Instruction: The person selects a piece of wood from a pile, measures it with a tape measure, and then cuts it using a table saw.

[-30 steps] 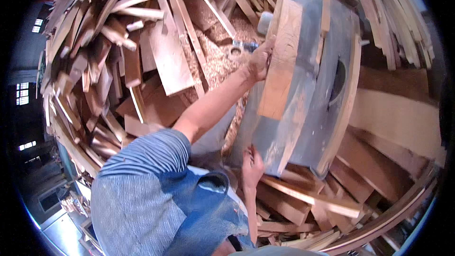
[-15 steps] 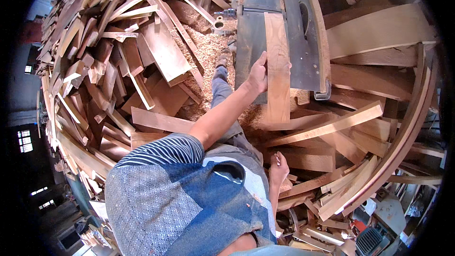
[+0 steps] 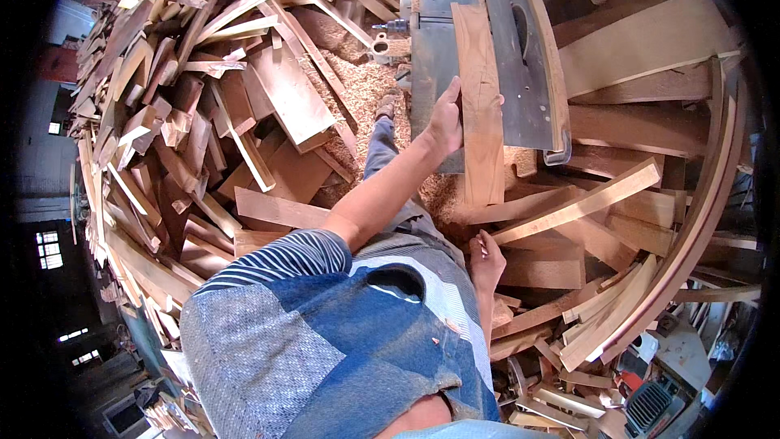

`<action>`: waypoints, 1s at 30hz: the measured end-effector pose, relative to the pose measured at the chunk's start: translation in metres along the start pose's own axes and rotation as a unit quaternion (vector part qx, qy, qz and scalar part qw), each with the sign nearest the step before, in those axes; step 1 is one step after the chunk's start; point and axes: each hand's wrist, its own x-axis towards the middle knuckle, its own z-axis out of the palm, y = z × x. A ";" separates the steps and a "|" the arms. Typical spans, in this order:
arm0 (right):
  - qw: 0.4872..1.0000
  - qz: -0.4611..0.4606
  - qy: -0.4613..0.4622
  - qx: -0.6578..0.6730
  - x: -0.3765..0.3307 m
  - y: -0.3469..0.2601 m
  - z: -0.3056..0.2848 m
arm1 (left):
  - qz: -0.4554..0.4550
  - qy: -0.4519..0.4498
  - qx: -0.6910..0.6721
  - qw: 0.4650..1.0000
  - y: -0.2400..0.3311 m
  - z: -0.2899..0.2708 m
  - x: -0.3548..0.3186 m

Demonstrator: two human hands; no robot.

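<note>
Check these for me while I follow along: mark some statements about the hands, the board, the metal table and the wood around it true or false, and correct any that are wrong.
1. The left hand holds the board. True.
2. The board lies wholly within the metal table. False: its near end sticks out past the table's near edge.
3. The right hand is apart from the board. True.
4. The left sleeve is plain. False: it is striped.
5. Shavings lie to the left of the table. True.
6. Planks lie only to the left of the table. False: they lie to its right too.
</note>
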 end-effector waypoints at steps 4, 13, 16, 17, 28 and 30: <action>0.999 0.006 -0.008 0.032 0.003 0.003 0.007 | 0.017 -0.001 0.008 1.000 0.000 0.002 0.003; 0.996 0.030 0.001 0.079 -0.005 0.010 0.013 | -0.024 -0.003 0.046 0.999 -0.007 0.013 0.004; 0.997 0.039 0.009 0.071 -0.005 0.008 0.011 | -0.024 0.005 0.043 0.999 -0.014 0.008 0.008; 0.997 0.042 0.009 0.062 -0.004 0.003 0.010 | -0.024 0.014 0.048 0.998 -0.015 0.006 0.007; 0.995 0.087 0.017 0.048 -0.010 -0.009 0.011 | -0.057 0.064 0.067 0.994 -0.032 -0.022 -0.001; 0.983 0.141 0.006 0.119 -0.008 -0.003 0.015 | -0.059 0.077 0.082 0.992 -0.036 -0.029 -0.003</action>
